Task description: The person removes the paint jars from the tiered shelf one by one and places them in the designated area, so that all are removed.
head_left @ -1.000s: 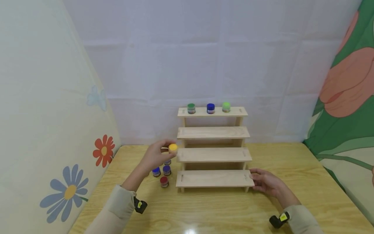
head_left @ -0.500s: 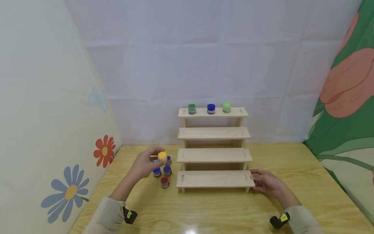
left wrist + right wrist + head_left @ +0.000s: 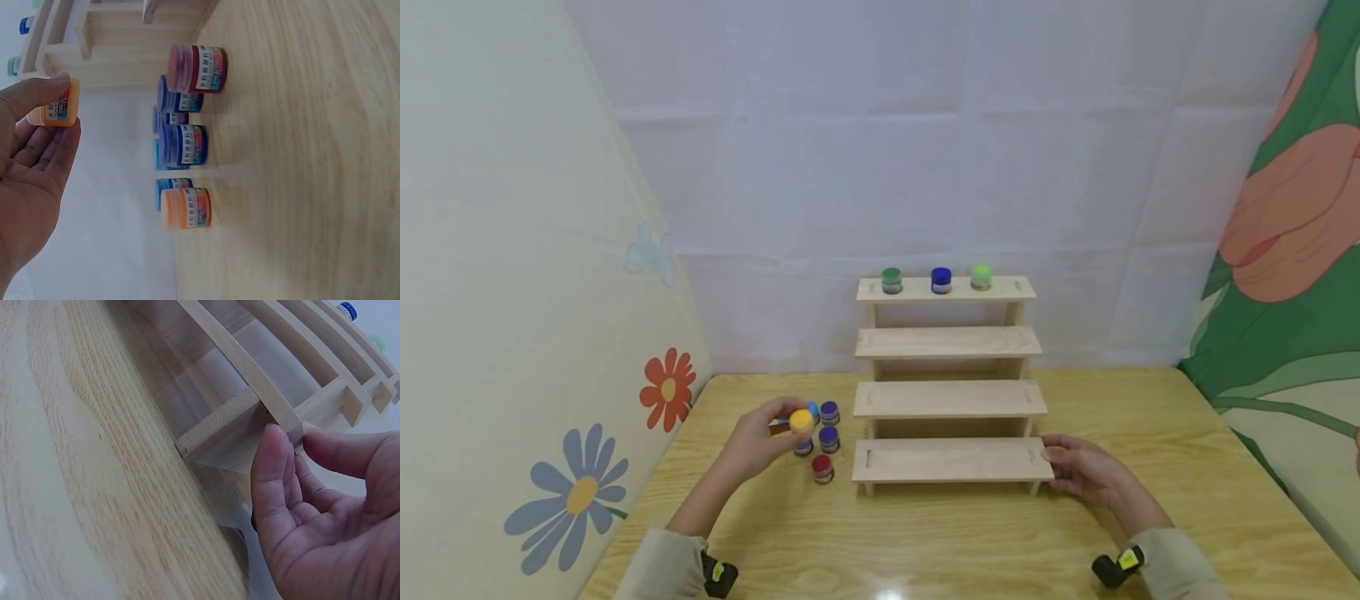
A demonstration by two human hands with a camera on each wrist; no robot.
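Note:
My left hand (image 3: 758,442) holds a small yellow-orange paint jar (image 3: 802,422) between thumb and fingers, raised above the table at the left of the wooden stepped shelf (image 3: 950,400). Below and beside it stand several more paint jars: a red jar (image 3: 822,468), purple-blue jars such as one dark jar (image 3: 829,438), and light blue ones. The left wrist view also shows an orange jar (image 3: 186,209) on the table, which the hand hides from the head view. With thumb and fingers, my right hand (image 3: 1088,471) pinches the right end of the lowest shelf board (image 3: 275,406).
On the top step stand a green jar (image 3: 892,281), a dark blue jar (image 3: 941,281) and a light green jar (image 3: 981,277). The shelf rests on a wood-grain table (image 3: 955,542). White cloth (image 3: 850,167) hangs behind, with patterned cloths at both sides.
With the yellow-orange jar in its fingers, my left hand has moved left and lower, away from the shelf toward the jars on the table. My right hand keeps its place on the board.

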